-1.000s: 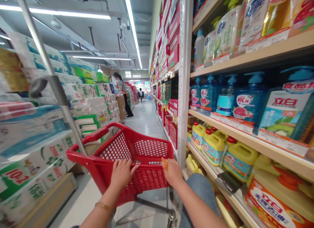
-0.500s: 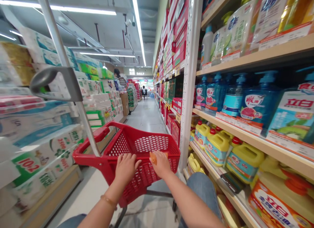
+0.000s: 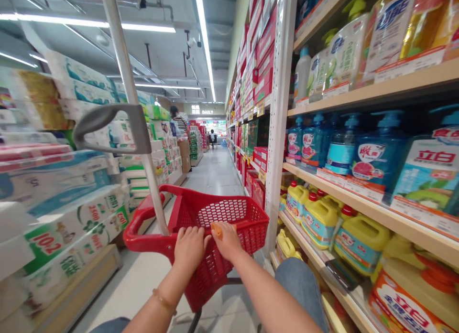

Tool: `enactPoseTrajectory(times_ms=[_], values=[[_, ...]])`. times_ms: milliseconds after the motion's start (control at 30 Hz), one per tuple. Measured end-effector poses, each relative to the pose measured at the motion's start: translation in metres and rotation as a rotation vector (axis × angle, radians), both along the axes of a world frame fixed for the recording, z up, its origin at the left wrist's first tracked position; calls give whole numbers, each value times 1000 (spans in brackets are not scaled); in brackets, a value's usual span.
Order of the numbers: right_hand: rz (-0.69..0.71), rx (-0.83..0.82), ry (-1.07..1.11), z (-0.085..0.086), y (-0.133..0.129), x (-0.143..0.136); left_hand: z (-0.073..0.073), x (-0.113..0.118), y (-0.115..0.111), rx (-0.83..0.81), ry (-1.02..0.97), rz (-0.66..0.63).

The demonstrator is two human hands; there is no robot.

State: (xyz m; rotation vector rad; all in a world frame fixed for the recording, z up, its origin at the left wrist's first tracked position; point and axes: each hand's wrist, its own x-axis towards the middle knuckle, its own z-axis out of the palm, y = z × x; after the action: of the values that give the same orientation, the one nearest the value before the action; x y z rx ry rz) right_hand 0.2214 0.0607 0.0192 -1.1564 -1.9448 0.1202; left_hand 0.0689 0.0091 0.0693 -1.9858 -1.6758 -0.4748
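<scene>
In front of me stands a red plastic shopping cart point(image 3: 236, 206) with a latticed basket. My left hand point(image 3: 191, 247) is closed over the near rim of the basket, its fingers hooked inside. Beside it, my right hand point(image 3: 225, 242) grips the same rim, with a folded orange cloth-like piece point(image 3: 217, 231) caught under its fingers. How far that orange piece reaches is hidden by the hand. A metal pole with a grey handle point(image 3: 143, 130) rises from the left end of the cart.
To my right, a shelf holds blue pump bottles point(image 3: 376, 146) above yellow detergent jugs point(image 3: 319, 218). A dark phone-like object point(image 3: 344, 274) lies on the lower shelf. Stacked paper packs point(image 3: 71, 242) line the left side. Down the aisle point(image 3: 215, 170), a person in stripes point(image 3: 180, 123) stands at the left.
The cart has swung to the right in view, its pole and grey handle with it. My right hand has come left along the rim, closer to my left hand.
</scene>
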Motion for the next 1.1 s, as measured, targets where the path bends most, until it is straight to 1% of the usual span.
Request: enactPoseTrajectory(times_ms=[67, 133, 200, 267, 333, 400, 467, 500, 533, 567, 600, 633, 667, 733, 767, 800, 833, 900, 1000, 1067, 1100], values=[[-58, -15, 20, -1, 6, 15, 7, -6, -5, 14, 9, 25], [-140, -42, 48, -1, 8, 23, 11, -7, -7, 18, 13, 58], [-160, -50, 80, 0, 6, 17, 12, -1, -9, 16, 9, 77], [-85, -10, 120, 1, -1, 0, 10, 7, -9, 13, -4, 76], [16, 40, 159, 0, -8, -14, 9, 11, -12, 31, -21, 1], [84, 63, 175, 0, -12, -18, 12, 7, -19, 111, -33, -162], [91, 54, 175, 2, -10, -10, 21, -9, -27, 256, -48, -315], [76, 39, 171, 3, -8, -5, 28, -21, -31, 327, -58, -352], [51, 19, 166, 5, -6, 0, 35, -34, -33, 429, -107, -313], [22, -5, 165, 8, -4, 3, 43, -48, -34, 537, -179, -221], [1, -24, 164, 10, -4, 3, 50, -61, -34, 596, -254, -86], [-2, -32, 167, 12, -5, 2, 56, -74, -32, 584, -298, 40], [13, -26, 173, 13, -7, -3, 60, -84, -29, 476, -292, 101], [79, 20, 198, 15, -15, -16, 64, -98, -22, 188, -239, 92], [118, 48, 214, 14, -19, -23, 64, -100, -20, 82, -210, 81], [150, 69, 230, 14, -23, -29, 63, -100, -18, 20, -186, 82], [172, 82, 245, 13, -26, -34, 62, -98, -18, -2, -167, 97], [189, 88, 266, 10, -28, -37, 61, -89, -21, 15, -126, 135], [185, 88, 265, 8, -20, -29, 62, -72, -32, 42, -73, 154], [168, 75, 265, 9, -11, -17, 65, -64, -38, 24, -67, 120], [158, 58, 271, 10, -6, -11, 66, -62, -39, -2, -73, 72]])
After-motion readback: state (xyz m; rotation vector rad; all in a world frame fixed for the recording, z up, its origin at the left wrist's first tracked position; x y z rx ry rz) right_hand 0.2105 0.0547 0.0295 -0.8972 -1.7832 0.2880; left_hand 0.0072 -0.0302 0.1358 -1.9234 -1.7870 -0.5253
